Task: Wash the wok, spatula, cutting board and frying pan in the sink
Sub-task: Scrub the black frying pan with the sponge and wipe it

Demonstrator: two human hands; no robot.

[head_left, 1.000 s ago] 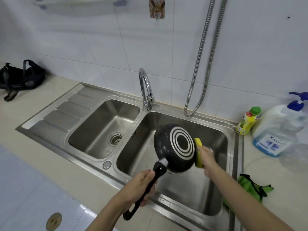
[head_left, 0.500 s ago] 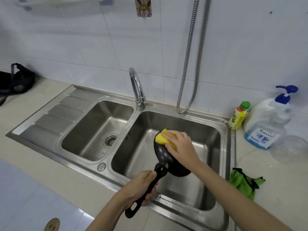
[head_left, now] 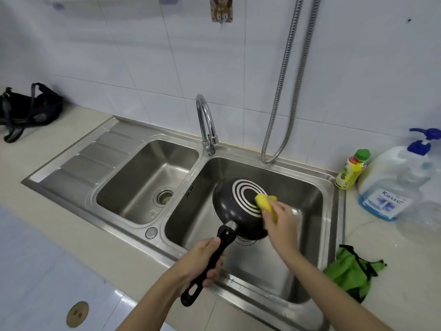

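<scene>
A small black frying pan (head_left: 229,209) hangs over the right basin of the steel sink (head_left: 331,211), its underside with white rings turned up toward me. My left hand (head_left: 202,261) grips its black handle near the sink's front rim. My right hand (head_left: 280,220) presses a yellow sponge (head_left: 266,203) against the right side of the pan's underside. The wok, spatula and cutting board are not in view.
The faucet (head_left: 206,125) stands between the two basins, no water visible. A metal hose (head_left: 284,96) hangs on the tiled wall. A yellow bottle (head_left: 350,169), a blue pump bottle (head_left: 391,182) and a green cloth (head_left: 353,271) sit right of the sink. A black bag (head_left: 28,108) lies far left.
The sponge went from the pan's right edge to its top rim, then back down onto the ringed underside. The pan's underside has turned back into view. My left hand kept its hold.
</scene>
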